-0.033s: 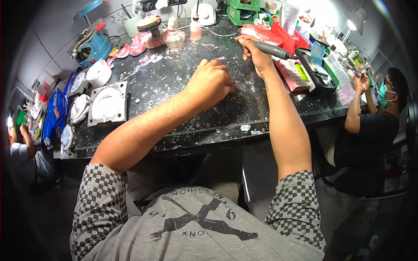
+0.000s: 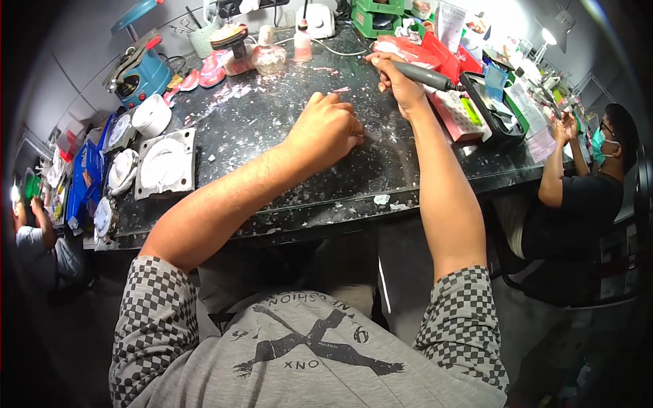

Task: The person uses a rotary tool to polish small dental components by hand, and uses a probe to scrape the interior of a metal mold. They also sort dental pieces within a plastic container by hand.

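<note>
My right hand (image 2: 401,85) is wrapped round a thick grey rotary handpiece (image 2: 428,76), whose cord end points right. Its working tip is hidden by my fingers. Lower and to the left, my left hand (image 2: 328,126) is closed just above the black, dust-speckled bench (image 2: 272,112). The back of that hand faces up, and whatever its curled fingers pinch is hidden from view. Left of my left forearm lies a square metal flask half (image 2: 165,163) filled with white plaster. A pink patterned box (image 2: 457,115) is beside my right wrist.
At the back stand a glass spirit burner (image 2: 269,58), a dropper bottle (image 2: 303,44) and green bins (image 2: 374,19). A blue machine (image 2: 139,75), a white bowl (image 2: 151,115) and more plaster pieces line the left. Papers and a black tray (image 2: 500,115) crowd the right, near a masked co-worker (image 2: 585,177).
</note>
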`<state>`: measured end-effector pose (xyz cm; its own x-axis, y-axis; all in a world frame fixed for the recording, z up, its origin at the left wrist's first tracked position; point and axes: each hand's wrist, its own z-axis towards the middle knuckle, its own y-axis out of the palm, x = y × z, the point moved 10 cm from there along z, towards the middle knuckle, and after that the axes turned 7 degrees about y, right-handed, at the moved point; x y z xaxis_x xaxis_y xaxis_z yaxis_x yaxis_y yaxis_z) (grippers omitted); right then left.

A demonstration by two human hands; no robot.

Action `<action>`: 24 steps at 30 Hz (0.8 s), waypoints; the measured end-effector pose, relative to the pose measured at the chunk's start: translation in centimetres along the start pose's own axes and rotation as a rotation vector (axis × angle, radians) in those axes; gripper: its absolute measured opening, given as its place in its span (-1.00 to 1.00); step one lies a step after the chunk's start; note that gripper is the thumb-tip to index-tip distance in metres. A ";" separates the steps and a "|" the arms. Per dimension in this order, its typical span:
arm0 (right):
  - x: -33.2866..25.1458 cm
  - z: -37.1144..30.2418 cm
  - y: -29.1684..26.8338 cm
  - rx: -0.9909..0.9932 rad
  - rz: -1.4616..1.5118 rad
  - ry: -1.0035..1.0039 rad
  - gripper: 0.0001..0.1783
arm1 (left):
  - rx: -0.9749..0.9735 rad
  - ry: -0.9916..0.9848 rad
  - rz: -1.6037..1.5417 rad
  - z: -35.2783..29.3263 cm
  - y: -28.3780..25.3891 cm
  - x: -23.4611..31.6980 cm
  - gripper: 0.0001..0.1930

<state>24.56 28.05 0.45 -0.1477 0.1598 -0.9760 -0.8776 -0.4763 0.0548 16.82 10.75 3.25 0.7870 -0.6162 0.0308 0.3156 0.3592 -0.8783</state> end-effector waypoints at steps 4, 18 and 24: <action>-1.6 -0.1 -0.4 0.057 -0.107 -0.119 -0.76 | -0.018 0.061 -0.002 0.1 0.3 0.9 -0.88; -10.6 1.7 1.5 0.371 0.017 -0.449 -0.75 | 0.539 -0.461 -1.360 -9.1 -8.3 -11.8 -0.76; -9.2 -4.4 12.1 0.123 -0.137 -0.665 -0.65 | 0.667 -0.520 -1.668 -11.3 -8.1 -12.2 -0.77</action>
<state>17.25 17.03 9.20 -0.2458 0.7266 -0.6415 -0.9479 -0.3186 0.0023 -1.35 7.38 4.62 -0.4897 -0.3747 0.7873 0.8590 -0.0522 0.5094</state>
